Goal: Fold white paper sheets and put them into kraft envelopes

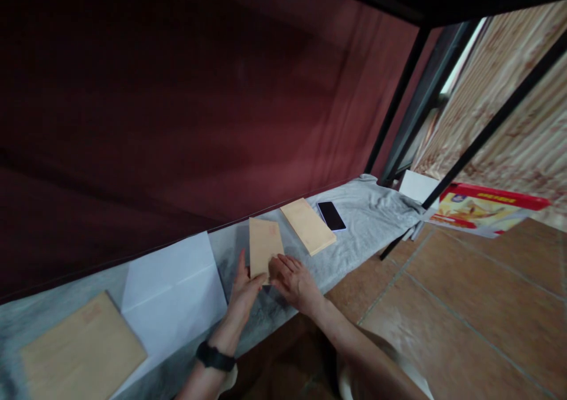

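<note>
Dark red wall (pixel 177 104) fills the upper left of the frame; detail there lost in shadow. Below it, a grey cloth (pixel 372 211) covers the bench, running lower left to centre right. White sheets (pixel 172 288) at lower left centre, partly under a large brown envelope (pixel 82 347) cut off by the bottom edge. Red box (pixel 482 208) at right, partly behind a black bar. Second envelope (pixel 308 225) and phone (pixel 331 215) lie just beside each other, right of centre. Small envelope (pixel 263 246) at centre: left hand (pixel 245 290) grips its lower left edge, right hand (pixel 295 280) its lower right corner; fingertips underneath hidden. Black watch (pixel 215 357) on left wrist.
</note>
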### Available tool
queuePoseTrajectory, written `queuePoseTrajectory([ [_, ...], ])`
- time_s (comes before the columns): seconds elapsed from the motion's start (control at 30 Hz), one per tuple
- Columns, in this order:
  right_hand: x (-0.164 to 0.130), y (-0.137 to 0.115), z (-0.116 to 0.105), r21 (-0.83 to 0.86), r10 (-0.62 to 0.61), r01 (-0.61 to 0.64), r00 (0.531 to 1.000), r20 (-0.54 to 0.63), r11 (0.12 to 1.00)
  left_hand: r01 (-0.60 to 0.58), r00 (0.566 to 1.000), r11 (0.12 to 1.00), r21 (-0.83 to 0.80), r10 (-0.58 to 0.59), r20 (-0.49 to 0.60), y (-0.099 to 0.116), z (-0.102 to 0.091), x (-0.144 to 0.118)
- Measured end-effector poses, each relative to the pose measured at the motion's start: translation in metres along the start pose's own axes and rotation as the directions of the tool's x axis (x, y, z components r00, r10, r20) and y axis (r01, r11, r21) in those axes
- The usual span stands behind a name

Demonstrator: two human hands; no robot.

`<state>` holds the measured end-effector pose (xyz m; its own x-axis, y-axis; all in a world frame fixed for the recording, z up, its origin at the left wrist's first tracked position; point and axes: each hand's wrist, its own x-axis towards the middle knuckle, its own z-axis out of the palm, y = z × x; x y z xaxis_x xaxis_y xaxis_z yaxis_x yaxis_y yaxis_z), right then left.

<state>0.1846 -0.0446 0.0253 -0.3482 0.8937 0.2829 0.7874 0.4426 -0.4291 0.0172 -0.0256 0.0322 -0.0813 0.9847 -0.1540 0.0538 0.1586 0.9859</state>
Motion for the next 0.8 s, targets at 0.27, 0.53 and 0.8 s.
queuePoseTrajectory([
  [0.27,0.014,-0.009,-0.008,0.309,0.205,-0.138,0.959,-0.194,0.941,0.049,0.997,0.936,-0.347,-0.024,0.077,0.028,0.005,-0.013],
  [0.53,0.016,-0.017,0.002,0.88,0.422,-0.194,0.907,-0.008,0.433,0.236,0.971,0.844,-0.481,-0.226,0.079,0.016,0.01,0.004],
  [0.8,0.007,-0.004,0.004,0.925,0.507,-0.356,0.826,0.246,0.131,0.08,0.987,0.909,-0.408,-0.13,-0.095,0.022,-0.004,0.019],
])
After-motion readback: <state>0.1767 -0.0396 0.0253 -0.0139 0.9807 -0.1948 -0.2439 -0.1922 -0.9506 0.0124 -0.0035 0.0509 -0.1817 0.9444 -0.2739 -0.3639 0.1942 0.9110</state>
